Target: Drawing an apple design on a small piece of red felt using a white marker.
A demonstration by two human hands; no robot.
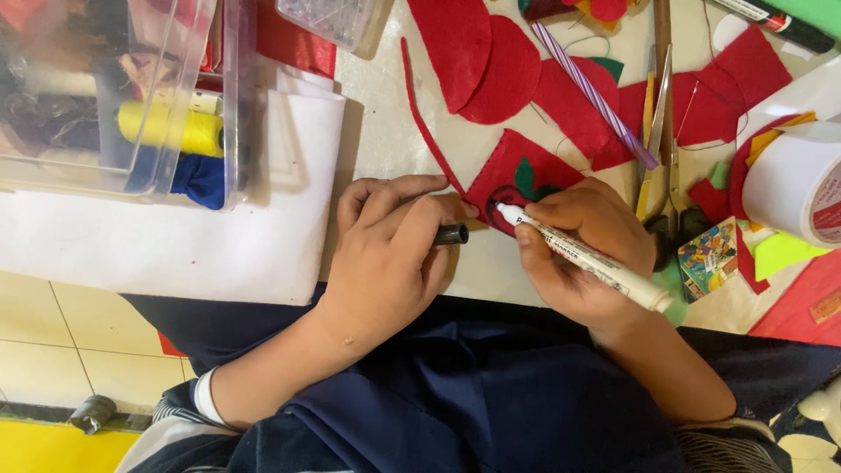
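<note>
My right hand point(583, 250) grips a white marker pen point(604, 264), its tip touching a small red felt piece point(517, 175) with a green leaf shape on it. My left hand point(390, 250) is closed around the pen's black cap point(452, 234), and its fingertips press on the edge of the same felt piece. Both hands rest at the near edge of a pale table point(381, 131), over my dark blue lap.
More red felt cut-outs point(499, 70) lie behind. Scissors point(659, 175) and a striped purple stick point(596, 96) lie to the right, near a white tape roll point(793, 180). A clear plastic box point(114, 96) with yellow and blue items stands left on white felt point(175, 236).
</note>
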